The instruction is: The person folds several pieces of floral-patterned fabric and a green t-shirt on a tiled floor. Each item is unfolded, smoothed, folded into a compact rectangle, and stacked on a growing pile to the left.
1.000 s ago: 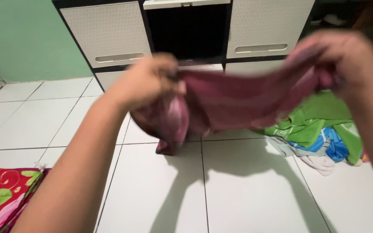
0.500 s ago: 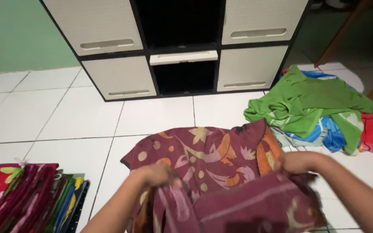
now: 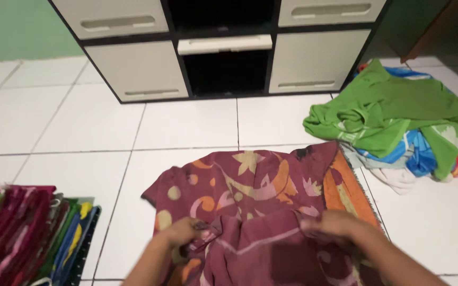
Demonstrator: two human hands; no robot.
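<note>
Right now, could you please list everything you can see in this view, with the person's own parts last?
patterned cloth: one, maroon with orange and cream shapes, spread on the floor, near edge folded over and gripped by both hands.
pile of loose clothes: one heap, green on top with blue, red and white beneath, on the floor at right.
stack of folded cloths: one stack, red, maroon, green and blue, at lower left.
drawer cabinet: one, black frame with pale drawer fronts, middle compartments open and dark, at the top.
tiled floor: white.
wall: green, upper left.
left hand: one, pinching the cloth's fold.
right hand: one, pinching the same fold.
</note>
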